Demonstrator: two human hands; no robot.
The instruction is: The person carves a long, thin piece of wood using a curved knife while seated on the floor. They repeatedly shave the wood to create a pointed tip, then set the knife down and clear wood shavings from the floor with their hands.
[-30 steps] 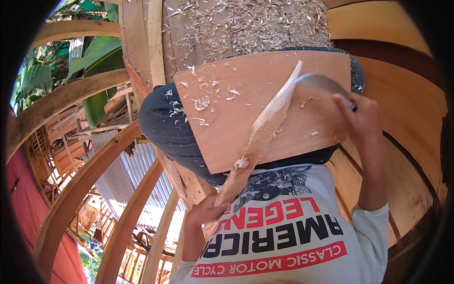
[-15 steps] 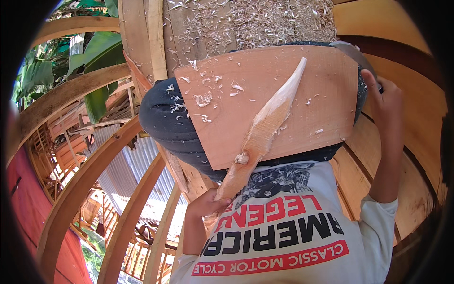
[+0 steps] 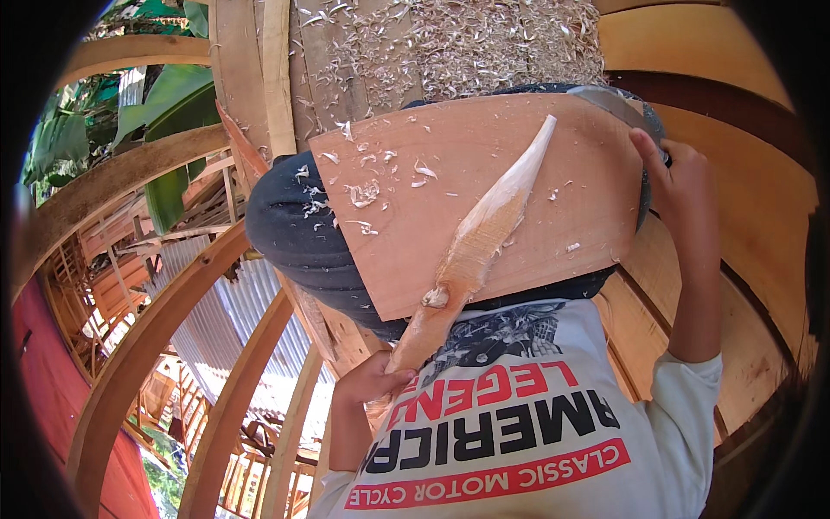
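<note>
At the lower edge, a white shirt with a printed front spreads between the two forearms. Against its left side, the left hand has its fingers wrapped around the near end of a carved stick. The stick slants away over a wooden board, its pale, pointed tip toward the far right part. The board lies across dark trousers, with curled shavings scattered mostly on its left half. Beside the board's right edge, the right hand has its fingers closed on a knife, the thumb pointing along toward the blade, which stands apart from the stick. Beyond the knees, a plank floor bears a thick litter of wood chips. Off left, past curved beams, are corrugated sheets and green leaves.
</note>
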